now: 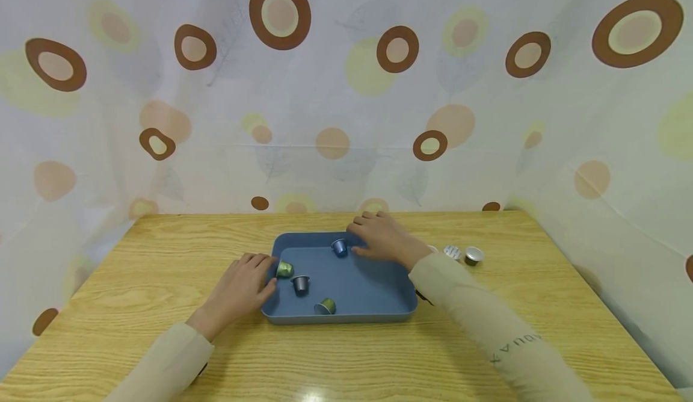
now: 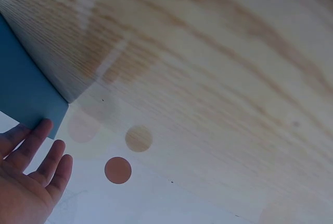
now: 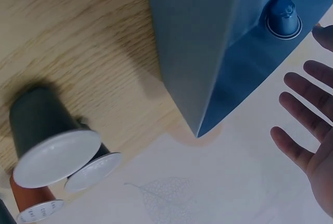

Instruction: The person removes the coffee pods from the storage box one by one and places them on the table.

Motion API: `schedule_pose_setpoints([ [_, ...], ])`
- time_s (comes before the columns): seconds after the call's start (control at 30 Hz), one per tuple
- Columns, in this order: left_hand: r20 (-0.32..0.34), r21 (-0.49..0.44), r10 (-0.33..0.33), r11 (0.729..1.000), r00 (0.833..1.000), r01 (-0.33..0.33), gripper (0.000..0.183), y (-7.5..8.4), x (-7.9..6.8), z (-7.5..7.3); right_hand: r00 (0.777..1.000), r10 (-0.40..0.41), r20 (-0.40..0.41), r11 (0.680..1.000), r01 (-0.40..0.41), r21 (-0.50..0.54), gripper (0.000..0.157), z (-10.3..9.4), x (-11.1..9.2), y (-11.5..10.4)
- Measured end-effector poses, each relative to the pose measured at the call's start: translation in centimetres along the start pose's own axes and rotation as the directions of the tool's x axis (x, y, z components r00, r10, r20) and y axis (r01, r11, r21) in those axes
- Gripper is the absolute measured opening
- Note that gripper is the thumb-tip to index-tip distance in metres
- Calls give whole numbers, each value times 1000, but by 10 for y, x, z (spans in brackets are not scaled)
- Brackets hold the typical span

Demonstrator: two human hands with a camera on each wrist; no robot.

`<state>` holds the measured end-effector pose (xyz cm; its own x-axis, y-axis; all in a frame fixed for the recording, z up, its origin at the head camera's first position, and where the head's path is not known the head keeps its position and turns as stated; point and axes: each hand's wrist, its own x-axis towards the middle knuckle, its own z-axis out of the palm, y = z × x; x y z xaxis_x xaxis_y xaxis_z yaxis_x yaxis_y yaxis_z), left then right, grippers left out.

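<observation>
A shallow blue tray point(image 1: 373, 287) sits on the table with several coffee capsules lying in it. My left hand point(image 1: 238, 287) is at the tray's left rim, its fingers loosely bent; in the left wrist view its fingertips point(image 2: 46, 126) meet the tray's edge. Closest to that hand is a bright green capsule point(image 1: 284, 269), with a dark grey capsule point(image 1: 300, 284) beside it. An olive-green capsule point(image 1: 326, 306) lies by the front wall. Over the back rim, my right hand point(image 1: 387, 239) has its fingers spread, holding nothing, near a blue capsule point(image 3: 283, 18).
Right of the tray, more capsules stand on the wooden table point(image 1: 541, 318), among them a dark one with a white lid point(image 1: 473, 256) and an orange-brown one point(image 3: 28, 193). Behind the table hangs a patterned cloth point(image 1: 332, 89), also along both sides.
</observation>
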<state>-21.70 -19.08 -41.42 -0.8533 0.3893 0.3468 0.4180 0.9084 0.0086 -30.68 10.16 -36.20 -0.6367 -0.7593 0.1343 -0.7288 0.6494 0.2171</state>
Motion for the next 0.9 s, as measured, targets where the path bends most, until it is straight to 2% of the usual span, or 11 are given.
schedule_pose_setpoints([
  [0.47,7,2,3,1000,1000,-3,38,1,0,-1,999,-17,48,998,20,-52,39,1,18,-15],
  [0.67,11,1,-2,1000,1000,2,38,1,1,-2,996,9,94,999,-4,-52,37,0,23,-19],
  [0.9,10,-8,-9,1000,1000,9,38,1,0,-3,985,55,163,994,-39,-99,38,1,30,-26],
])
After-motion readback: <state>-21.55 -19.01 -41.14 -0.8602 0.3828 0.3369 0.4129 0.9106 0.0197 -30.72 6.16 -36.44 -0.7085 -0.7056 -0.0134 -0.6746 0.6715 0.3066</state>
